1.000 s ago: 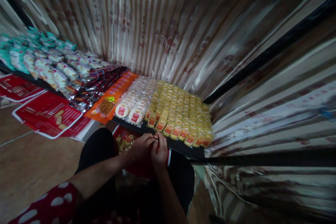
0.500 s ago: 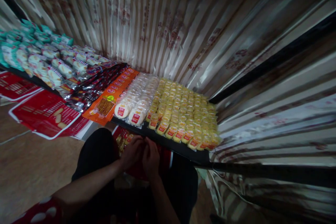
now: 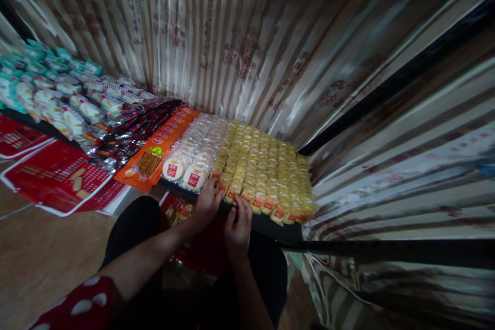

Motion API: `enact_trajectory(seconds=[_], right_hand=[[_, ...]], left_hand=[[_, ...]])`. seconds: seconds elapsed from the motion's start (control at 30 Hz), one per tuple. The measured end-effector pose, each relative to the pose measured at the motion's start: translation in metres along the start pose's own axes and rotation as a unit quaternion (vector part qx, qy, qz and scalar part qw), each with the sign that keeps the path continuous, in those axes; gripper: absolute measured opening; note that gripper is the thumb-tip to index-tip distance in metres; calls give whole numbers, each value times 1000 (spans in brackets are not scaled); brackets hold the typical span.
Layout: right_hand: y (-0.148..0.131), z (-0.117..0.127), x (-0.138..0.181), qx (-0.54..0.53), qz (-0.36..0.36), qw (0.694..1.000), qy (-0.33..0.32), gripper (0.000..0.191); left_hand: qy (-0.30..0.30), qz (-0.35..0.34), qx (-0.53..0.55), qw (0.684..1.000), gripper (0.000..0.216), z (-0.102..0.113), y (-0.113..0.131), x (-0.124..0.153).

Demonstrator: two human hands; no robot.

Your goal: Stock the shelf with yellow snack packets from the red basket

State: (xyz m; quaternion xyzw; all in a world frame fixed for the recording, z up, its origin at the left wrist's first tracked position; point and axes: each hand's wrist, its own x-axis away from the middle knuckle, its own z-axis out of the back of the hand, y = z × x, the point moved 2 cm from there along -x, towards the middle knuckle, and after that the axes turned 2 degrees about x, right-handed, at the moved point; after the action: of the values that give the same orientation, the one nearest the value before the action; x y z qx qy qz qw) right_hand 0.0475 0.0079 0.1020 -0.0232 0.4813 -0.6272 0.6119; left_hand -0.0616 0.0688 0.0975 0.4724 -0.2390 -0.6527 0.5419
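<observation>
Many small yellow wrapped snack packets (image 3: 266,170) stand in tight rows on a dark shelf (image 3: 270,229). My left hand (image 3: 208,200) is at the left end of the front row, its bent fingers closed against a packet there. Slightly lower and to the right, my right hand (image 3: 237,224) has its thumb and fingers drawn together at the lower edge of another front packet. The dim light blurs the fingertips, and the hands hide parts of these packets. Below the shelf, a red bag (image 3: 203,242) between my knees holds several yellow packets (image 3: 180,212).
Left of the yellow rows stand clear-wrapped white round crackers (image 3: 195,160), an orange snack bag (image 3: 149,160), dark red packets (image 3: 124,136), white packets (image 3: 85,105) and green ones (image 3: 36,62). Red printed bags (image 3: 64,178) hang below. Striped sheeting (image 3: 232,36) and a dark bar (image 3: 386,80) lie behind.
Both hands have risen from above the red bag to the front row of yellow packets and moved apart, the right one further right. The view has shifted slightly.
</observation>
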Motion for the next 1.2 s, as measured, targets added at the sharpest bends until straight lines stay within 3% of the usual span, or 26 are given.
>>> enact_trajectory(seconds=[0.17,0.43,0.67,0.83,1.0,1.2], right_hand=[[4,-2,-1,-4,-8,1000,-9,33],[6,-4,-4,19,50,998,-29,40],[13,-15,-1,9,24,1000,-16,42],[12,-13,-1,15,21,999,-24,41],[10,-9,0,13,78,996,-42,40],[2,-5,15,-21,84,994,-62,38]], left_hand=[[2,-24,-7,1000,23,-4,-3,-3],[16,-50,-15,999,15,-7,-11,-2],[10,-55,-32,998,6,-7,-7,-3],[4,-77,-42,996,9,-6,-8,-1],[11,-99,-39,994,17,-3,-9,0],[-1,-118,-3,993,19,12,1,0]])
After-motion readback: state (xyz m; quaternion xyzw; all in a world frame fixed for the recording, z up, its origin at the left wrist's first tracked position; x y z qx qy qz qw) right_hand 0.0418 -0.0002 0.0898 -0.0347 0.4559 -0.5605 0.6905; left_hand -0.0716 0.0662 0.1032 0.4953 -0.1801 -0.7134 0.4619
